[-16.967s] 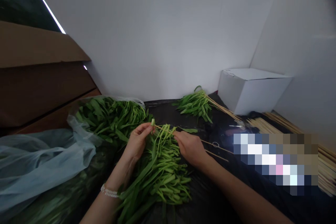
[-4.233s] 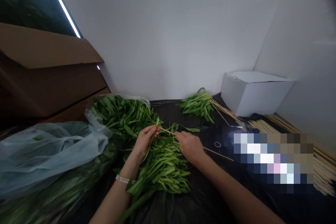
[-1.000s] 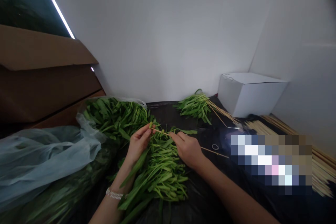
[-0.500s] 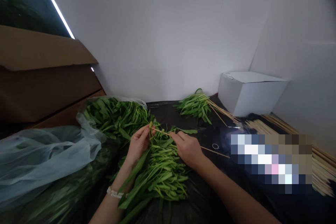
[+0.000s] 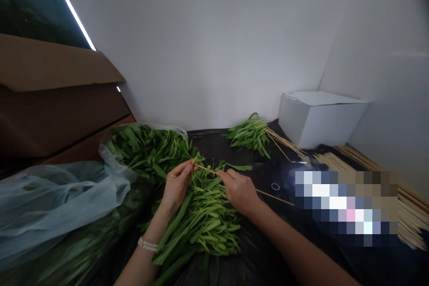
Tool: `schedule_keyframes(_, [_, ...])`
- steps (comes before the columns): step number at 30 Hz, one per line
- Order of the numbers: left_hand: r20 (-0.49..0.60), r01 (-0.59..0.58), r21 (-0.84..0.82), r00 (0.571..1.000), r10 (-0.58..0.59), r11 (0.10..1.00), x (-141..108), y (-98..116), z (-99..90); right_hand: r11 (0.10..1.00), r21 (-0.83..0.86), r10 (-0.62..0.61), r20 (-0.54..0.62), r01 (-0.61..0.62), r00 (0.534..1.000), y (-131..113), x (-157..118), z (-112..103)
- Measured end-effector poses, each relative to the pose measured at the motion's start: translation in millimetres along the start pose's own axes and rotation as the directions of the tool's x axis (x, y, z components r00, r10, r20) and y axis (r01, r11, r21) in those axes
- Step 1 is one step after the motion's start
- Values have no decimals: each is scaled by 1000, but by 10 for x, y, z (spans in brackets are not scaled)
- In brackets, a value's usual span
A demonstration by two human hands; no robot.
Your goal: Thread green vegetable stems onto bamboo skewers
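My right hand (image 5: pixel 240 190) is closed around a thin bamboo skewer (image 5: pixel 207 169), whose back end sticks out behind the fist to the right. The skewer's tip reaches my left hand (image 5: pixel 177 183), where thumb and fingers pinch a green leafy stem (image 5: pixel 198 160). Whether the tip has pierced the stem is too small to tell. Beneath and between both hands lies a pile of leafy green vegetables (image 5: pixel 214 219) with long thin stems. Farther back, a bunch of greens threaded on skewers (image 5: pixel 250 135) rests on the black plastic sheet (image 5: pixel 268 254).
An open plastic bag of greens (image 5: pixel 149 147) stands at the left, behind a crumpled clear bag (image 5: pixel 63 205). Loose skewers (image 5: pixel 410 216) lie at the right beside a blurred-out patch. A white box (image 5: pixel 321 120) sits by the wall; a cardboard box (image 5: pixel 60 111) rises at far left.
My left fingers have shifted slightly at the skewer tip, and the stem end there has tipped to the right. The right hand has barely moved.
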State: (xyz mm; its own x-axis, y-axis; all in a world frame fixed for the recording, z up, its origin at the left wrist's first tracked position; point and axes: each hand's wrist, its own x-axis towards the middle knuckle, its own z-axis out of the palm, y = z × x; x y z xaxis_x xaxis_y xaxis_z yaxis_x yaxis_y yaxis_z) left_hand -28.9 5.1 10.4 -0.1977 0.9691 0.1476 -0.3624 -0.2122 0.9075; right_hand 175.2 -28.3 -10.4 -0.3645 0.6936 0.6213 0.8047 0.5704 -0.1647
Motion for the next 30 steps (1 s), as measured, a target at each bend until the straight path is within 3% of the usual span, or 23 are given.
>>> schedule_keyframes(12, [16, 5, 54, 1000, -6, 998, -14, 23, 3, 1000, 21, -16, -4, 16, 1000, -19, -10, 4])
schedule_keyframes(22, [89, 137, 10, 987, -137, 991, -10, -21, -26, 1000, 31, -5, 3, 5, 1000, -32, -22, 25])
schedule_keyframes(30, [114, 142, 52, 982, -147, 988, -17, -23, -6, 1000, 27, -7, 1, 7, 1000, -35, -26, 24])
